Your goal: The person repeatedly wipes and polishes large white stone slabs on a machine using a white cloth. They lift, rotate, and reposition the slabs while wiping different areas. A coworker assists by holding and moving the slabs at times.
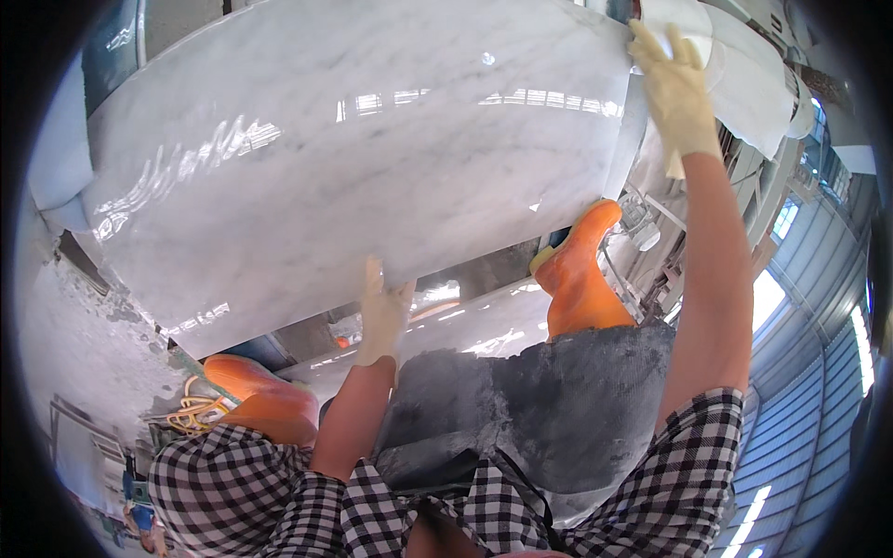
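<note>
A large glossy white marble slab (372,177) with grey veins lies before me. My left hand (384,316), in a cream rubber glove, is at its near edge. One finger stretches onto the polished surface and the thumb stands apart; the other fingers are hard to make out. My right arm reaches far forward, and my right hand (677,93), gloved the same way, is by the slab's far right corner. Its fingers are spread and it holds nothing; whether the fingertips touch the slab I cannot tell.
My orange rubber boots (586,270) (260,391) stand at the slab's near side, below a dark wet apron (530,400). White rolled-looking material (744,79) sits beyond my right hand. A coiled yellow hose (193,409) lies by the left boot. Another person (144,521) shows small at the lower left.
</note>
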Demonstrator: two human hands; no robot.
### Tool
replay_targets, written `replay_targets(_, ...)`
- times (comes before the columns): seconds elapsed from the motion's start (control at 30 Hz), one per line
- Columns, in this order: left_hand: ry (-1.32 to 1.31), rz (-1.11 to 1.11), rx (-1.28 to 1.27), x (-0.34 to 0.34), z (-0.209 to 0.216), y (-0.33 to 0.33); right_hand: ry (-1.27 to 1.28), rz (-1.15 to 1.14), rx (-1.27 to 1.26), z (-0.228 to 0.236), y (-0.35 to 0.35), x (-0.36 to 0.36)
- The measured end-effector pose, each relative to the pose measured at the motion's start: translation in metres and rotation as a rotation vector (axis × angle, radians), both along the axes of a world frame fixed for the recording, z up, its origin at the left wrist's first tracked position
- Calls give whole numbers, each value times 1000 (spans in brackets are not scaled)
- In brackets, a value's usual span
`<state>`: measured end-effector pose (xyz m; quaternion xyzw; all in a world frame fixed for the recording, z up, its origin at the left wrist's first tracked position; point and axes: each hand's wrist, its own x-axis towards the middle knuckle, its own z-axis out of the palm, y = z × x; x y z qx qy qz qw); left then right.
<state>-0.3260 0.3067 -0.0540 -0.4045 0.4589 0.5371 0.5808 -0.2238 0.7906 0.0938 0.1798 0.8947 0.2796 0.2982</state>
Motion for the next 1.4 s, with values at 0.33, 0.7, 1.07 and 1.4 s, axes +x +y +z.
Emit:
replay_targets(0.33,-133,40,134,10,-24,-14,818,-1998,-378,-69,-242,104)
replay_targets(0.7,529,-1452,795,-64,50,79,531,-1547,-526,-94,-294,77)
replay_targets(1.07,2160,-1613,74,-333,0,270,-159,66,36,-62,55,-56)
replay_targets(1.4,2183,-1685,341,-357,-23,247,66,-354,-5,-39,84,-35)
